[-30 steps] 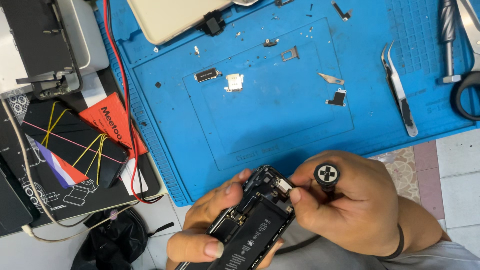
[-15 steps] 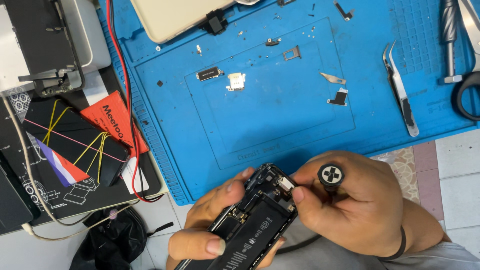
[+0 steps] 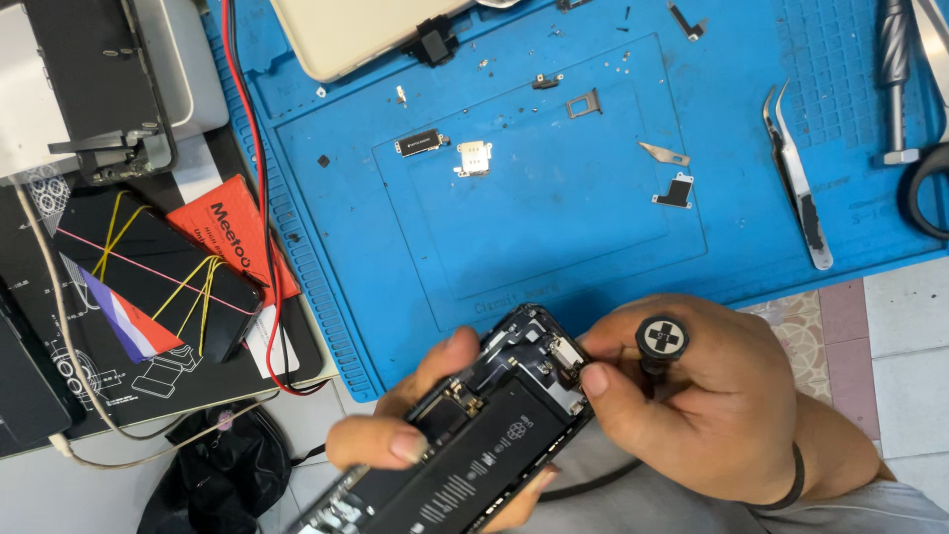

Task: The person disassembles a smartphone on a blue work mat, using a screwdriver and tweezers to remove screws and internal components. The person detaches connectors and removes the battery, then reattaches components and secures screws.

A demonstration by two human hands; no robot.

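Note:
An opened phone (image 3: 474,435) with its black battery and boards exposed lies tilted in my left hand (image 3: 395,435), thumb on its left edge and fingers under it. My right hand (image 3: 712,396) grips a black screwdriver (image 3: 660,341), whose cross-marked cap faces the camera. The screwdriver's tip is hidden behind my fingers near the phone's upper corner, next to a small metal part (image 3: 565,354).
A blue work mat (image 3: 554,227) carries small phone parts: a black module (image 3: 420,144), a gold bracket (image 3: 473,158), a card tray (image 3: 583,103), a black shield (image 3: 676,190). Tweezers (image 3: 799,178) lie at right. A phone bound with rubber bands (image 3: 158,272) and a red cable (image 3: 259,178) sit left.
Nothing has visibly moved between the hands and the phone; only the view has shifted slightly.

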